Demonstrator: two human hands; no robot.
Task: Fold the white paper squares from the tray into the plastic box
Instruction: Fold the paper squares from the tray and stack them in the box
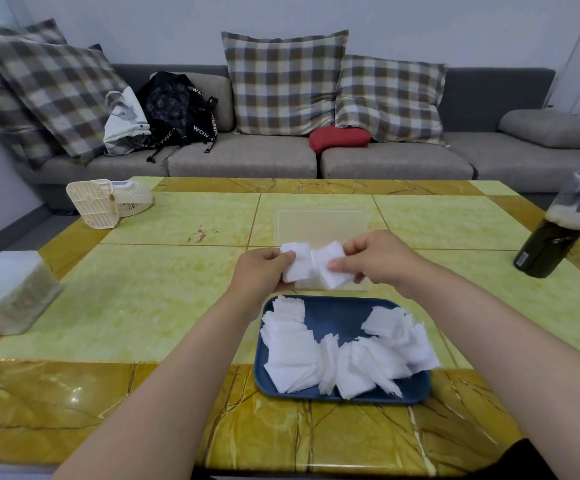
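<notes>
Two ends of one white paper square point(311, 268) are pinched by left hand point(261, 271) and right hand point(375, 258), likely to fold it over the clear plastic box point(319, 225).

Tabletop point(143, 306) w/ yellow-green marble tiles. Cream fan point(106, 202) lying at far left corner, white box point(6, 292) at left edge, dark bottle point(555, 233) upright at right edge. Behind: grey sofa point(247, 157) w/ 4 plaid cushions point(283, 83), black backpack point(177, 109) beside white bag point(126, 121), red cushion point(339, 138) on seat
</notes>
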